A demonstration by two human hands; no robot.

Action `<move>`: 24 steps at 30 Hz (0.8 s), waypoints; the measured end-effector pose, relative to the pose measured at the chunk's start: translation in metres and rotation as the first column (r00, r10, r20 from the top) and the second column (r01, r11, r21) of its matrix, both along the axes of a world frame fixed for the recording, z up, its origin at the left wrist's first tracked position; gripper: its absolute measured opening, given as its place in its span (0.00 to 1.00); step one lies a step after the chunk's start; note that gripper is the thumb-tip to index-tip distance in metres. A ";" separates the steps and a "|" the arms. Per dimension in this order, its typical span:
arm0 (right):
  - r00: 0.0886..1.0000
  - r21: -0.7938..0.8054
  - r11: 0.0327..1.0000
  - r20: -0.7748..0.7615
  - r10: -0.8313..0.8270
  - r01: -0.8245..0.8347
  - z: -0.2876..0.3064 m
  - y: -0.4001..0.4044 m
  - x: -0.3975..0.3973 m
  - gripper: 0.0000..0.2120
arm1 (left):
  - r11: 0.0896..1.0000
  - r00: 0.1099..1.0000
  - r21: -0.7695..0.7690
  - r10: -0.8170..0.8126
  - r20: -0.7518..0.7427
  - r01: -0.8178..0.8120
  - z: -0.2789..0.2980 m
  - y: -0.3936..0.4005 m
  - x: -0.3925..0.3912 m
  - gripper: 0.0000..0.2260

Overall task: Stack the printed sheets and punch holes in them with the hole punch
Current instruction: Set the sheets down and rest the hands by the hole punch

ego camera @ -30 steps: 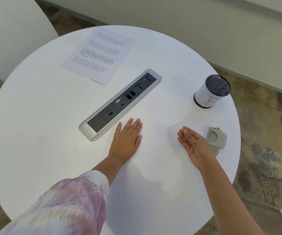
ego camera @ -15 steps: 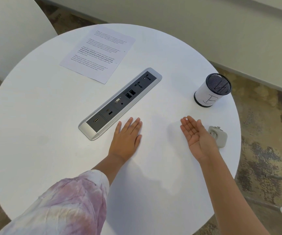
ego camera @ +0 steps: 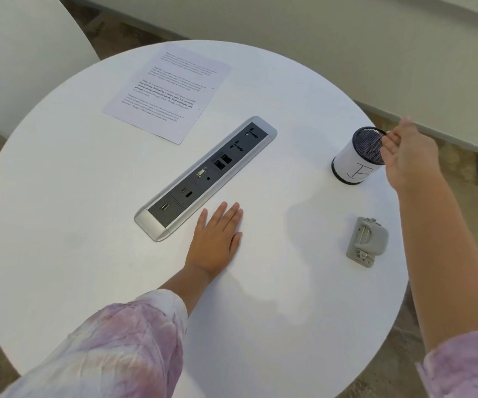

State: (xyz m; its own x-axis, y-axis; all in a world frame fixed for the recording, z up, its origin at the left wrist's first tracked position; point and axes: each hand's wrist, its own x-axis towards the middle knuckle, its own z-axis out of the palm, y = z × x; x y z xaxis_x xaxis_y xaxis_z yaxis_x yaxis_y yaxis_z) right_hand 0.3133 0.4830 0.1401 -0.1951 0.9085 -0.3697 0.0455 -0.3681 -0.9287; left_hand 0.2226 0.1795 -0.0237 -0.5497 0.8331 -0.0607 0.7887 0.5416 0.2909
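Raised since the earlier frame, the person's right hand [ego camera: 409, 156] now hangs open and empty beside the mesh-topped white cylindrical pen cup [ego camera: 356, 156] at the far right, uncovering the small grey plastic hole punch [ego camera: 368, 242] near the right edge of the round white table [ego camera: 59, 225]. Her left hand [ego camera: 216, 239] lies flat, released, just near of the silver socket strip [ego camera: 206, 176]. A printed white paper sheet [ego camera: 169, 93] lies at the far left.

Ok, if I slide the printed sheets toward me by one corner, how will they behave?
The printed sheets lie flat and thin on the smooth white table, so they probably slide easily. Lifted by a corner, they'd likely droop. If it's several sheets, they may fan apart.
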 end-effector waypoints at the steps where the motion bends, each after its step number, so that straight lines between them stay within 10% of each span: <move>1: 0.998 -0.002 1.000 0.059 0.014 -0.014 -0.002 0.002 -0.004 0.18 | 1.000 1.000 0.000 -0.001 0.001 0.001 0.000 0.000 0.000 0.22; 8: 0.986 0.032 0.996 0.153 0.072 -0.078 -0.013 0.002 -0.005 0.03 | 0.999 1.000 0.036 -0.005 -0.009 0.005 -0.001 0.001 0.001 0.21; 11: 0.954 0.293 0.937 0.281 0.107 -0.192 -0.018 -0.016 0.004 0.13 | 0.999 1.000 0.037 -0.008 -0.013 0.009 -0.001 0.001 0.000 0.22; 15: 0.775 0.406 0.772 0.608 0.171 -0.489 -0.047 -0.045 0.018 0.18 | 1.000 1.000 0.024 -0.007 -0.018 0.007 -0.002 0.000 0.001 0.23; 24: 0.350 0.005 0.600 0.816 0.460 -0.800 -0.125 -0.145 0.064 0.27 | 1.000 1.000 0.006 -0.015 -0.011 0.015 0.000 0.000 -0.001 0.23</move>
State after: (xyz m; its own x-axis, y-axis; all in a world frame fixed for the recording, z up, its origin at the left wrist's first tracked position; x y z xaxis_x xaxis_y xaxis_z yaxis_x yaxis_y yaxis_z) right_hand 0.3775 0.3381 0.0147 -0.6152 0.6971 -0.3681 0.7626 0.4080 -0.5020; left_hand 0.2213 0.1796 -0.0236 -0.5374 0.8418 -0.0498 0.8001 0.5277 0.2852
